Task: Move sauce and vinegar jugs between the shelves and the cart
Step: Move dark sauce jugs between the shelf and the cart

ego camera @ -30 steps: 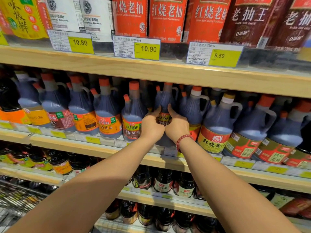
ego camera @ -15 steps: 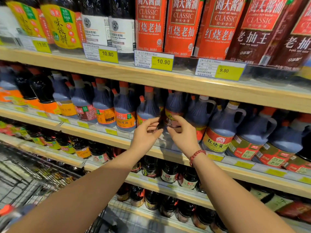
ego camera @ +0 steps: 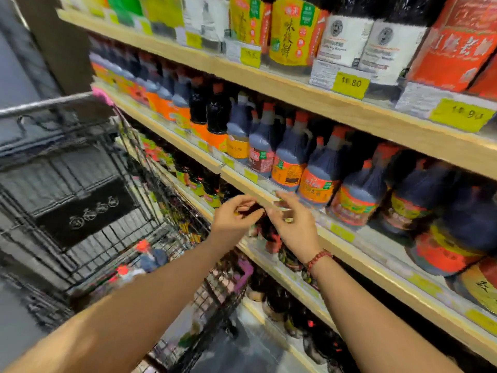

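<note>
Both hands empty at centre frame, left hand and right hand loosely open, fingers relaxed, before the jugs; cart lower left.

Dark orange-capped jugs upright, rowed on middle shelf; wire cart left, holding red-capped jugs.

Single head-worn view — your wide-angle lens looks forward and down, angled leftward along shelves; shelf fronts close on right, slanting across frame; cart lower left; left hand, right hand mid-frame — arm's reach from lens.
</note>
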### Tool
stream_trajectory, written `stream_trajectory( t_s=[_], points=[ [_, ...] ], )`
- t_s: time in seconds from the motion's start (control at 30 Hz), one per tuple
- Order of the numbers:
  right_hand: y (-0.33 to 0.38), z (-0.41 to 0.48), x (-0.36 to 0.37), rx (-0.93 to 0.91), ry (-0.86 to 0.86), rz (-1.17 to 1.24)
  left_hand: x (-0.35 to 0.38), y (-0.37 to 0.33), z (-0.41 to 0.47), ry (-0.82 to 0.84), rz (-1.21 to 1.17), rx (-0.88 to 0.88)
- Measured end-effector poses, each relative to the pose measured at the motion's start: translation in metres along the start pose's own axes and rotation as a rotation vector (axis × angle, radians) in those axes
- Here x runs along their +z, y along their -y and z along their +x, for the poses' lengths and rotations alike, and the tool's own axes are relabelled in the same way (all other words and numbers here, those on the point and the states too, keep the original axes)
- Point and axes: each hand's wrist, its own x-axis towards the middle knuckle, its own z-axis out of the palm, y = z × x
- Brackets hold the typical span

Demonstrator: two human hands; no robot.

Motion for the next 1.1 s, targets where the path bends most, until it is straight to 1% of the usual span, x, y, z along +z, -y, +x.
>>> stream_trajectory(
  t_s=[0.1, 0.17, 0.23, 0.33, 0.47, 0.53, 0.67, 0.77, 0.9, 1.0, 1.1],
  points=[
    [0.016, 0.016, 0.054, -0.034, 0.166, -0.031, -0.062, 0.026, 0.003, -0.098, -0.005, -0.042],
    [0.025, 0.025, 0.088, -0.033, 0.257, -0.035, -0.103, 0.047, 0.004, -0.168, 0.035, -0.059],
    [0.029, 0.033, 0.118, -0.032, 0.313, -0.025, -0.140, 0.063, 0.003, -0.231, 0.101, -0.089],
    [0.030, 0.040, 0.153, -0.041, 0.369, -0.037, -0.182, 0.083, -0.001, -0.329, 0.098, -0.159],
    [0.029, 0.045, 0.187, -0.056, 0.449, -0.100, -0.219, 0.110, -0.011, -0.463, 0.094, -0.253],
    [0.027, 0.050, 0.206, -0.035, 0.526, -0.103, -0.231, 0.123, -0.017, -0.509, 0.117, -0.279],
    [0.014, 0.053, 0.241, 0.003, 0.634, -0.115, -0.241, 0.142, -0.027, -0.518, 0.173, -0.315],
    [-0.008, 0.054, 0.272, 0.025, 0.720, -0.142, -0.243, 0.164, -0.033, -0.565, 0.195, -0.404],
    [-0.032, 0.051, 0.309, 0.105, 0.831, -0.169, -0.241, 0.191, -0.035, -0.552, 0.259, -0.504],
    [-0.047, 0.048, 0.335, 0.133, 0.862, -0.151, -0.240, 0.209, -0.031, -0.493, 0.326, -0.545],
    [-0.064, 0.047, 0.360, 0.130, 0.901, -0.195, -0.245, 0.230, -0.021, -0.416, 0.420, -0.589]
  ],
)
